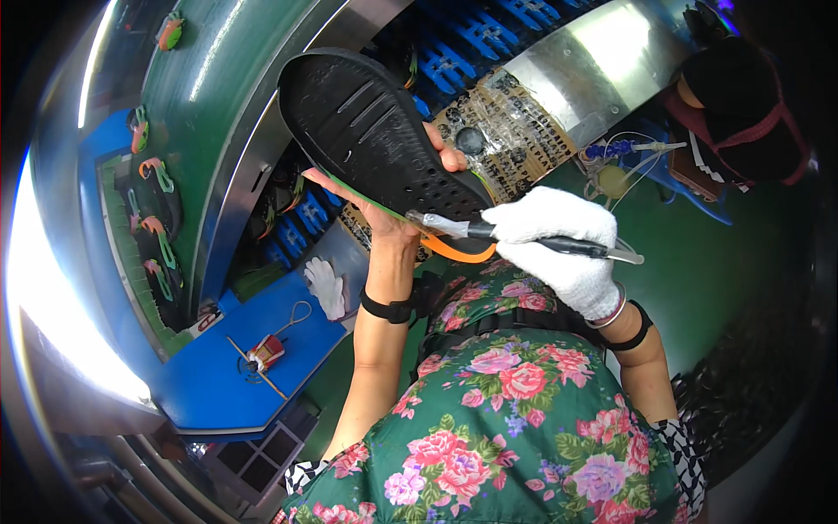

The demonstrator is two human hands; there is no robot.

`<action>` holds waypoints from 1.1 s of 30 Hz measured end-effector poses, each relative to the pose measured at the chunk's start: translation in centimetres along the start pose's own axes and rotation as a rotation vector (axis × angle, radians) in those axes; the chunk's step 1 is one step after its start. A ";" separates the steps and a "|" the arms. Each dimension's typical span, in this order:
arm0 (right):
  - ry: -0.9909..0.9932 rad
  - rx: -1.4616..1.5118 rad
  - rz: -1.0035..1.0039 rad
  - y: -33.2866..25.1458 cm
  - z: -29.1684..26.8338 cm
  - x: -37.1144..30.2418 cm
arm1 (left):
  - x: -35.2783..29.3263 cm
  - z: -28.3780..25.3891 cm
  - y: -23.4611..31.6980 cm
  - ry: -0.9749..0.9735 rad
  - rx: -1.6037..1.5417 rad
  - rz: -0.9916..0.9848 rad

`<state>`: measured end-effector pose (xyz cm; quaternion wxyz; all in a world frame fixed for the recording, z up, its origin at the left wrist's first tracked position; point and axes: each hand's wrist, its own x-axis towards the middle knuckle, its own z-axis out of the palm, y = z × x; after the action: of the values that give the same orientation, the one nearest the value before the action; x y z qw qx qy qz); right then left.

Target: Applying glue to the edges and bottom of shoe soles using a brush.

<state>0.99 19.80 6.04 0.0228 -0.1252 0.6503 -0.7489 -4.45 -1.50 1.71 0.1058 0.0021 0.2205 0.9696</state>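
A black clog-style shoe (367, 122), slotted and dotted with small holes, is held up in front of me with its toe end to the upper left. It has a green edge and an orange strap (460, 251) at the lower end. My bare left hand (388, 214) grips it from beneath, its fingers closed around both sides. My right hand (559, 249), in a white knit glove, is closed around a pen-like brush tool (480, 230) with a black handle and a pale wrapped front end. The tool's tip meets or nearly touches the shoe's edge beside my left hand.
On the left, a green conveyor belt (205, 70) carries several shoes with coloured straps. A blue table (209, 375) holds a white glove (326, 288) and a red container (266, 351) with a stick. Beyond the shoe are a taped cardboard-covered surface (532, 131) and blue racks (445, 65). Another person (733, 96) is at upper right.
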 end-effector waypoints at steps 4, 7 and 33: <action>-0.074 -0.183 -0.150 0.4 -0.4 0.0 | 0.1 -0.3 0.1 -0.030 0.053 -0.019; -0.098 -0.095 -0.088 0.5 -0.5 -0.1 | 0.3 -0.3 0.0 -0.028 0.057 -0.017; -0.043 -0.142 -0.085 0.6 -1.5 -1.7 | 0.6 0.5 -0.3 -0.106 0.015 -0.048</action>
<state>2.26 21.51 4.95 -0.0040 -0.1703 0.6952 -0.6983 -5.00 -0.93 2.02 0.1405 0.0490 0.2217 0.9637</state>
